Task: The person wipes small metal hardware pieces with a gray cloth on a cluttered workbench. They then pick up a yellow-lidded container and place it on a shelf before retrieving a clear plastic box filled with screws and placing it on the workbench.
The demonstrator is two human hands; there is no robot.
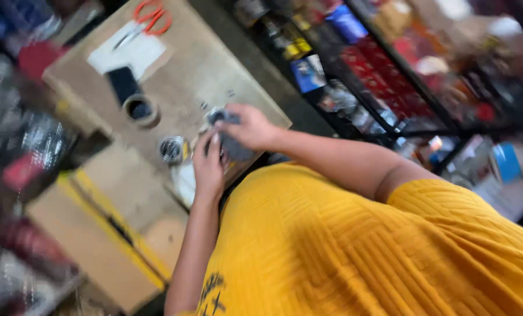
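Hands meet over the table (179,88): left hand (207,167) and right hand (251,126) both close on a dark grey part (233,146), mid-handling, tape roll (141,110) nearby.

Scissors (152,17) on table (209,64)

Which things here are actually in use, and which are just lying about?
In use: dark grey object, held by left hand and right hand.

Lying about: orange scissors, white paper, tape roll, black card, small round metal part.
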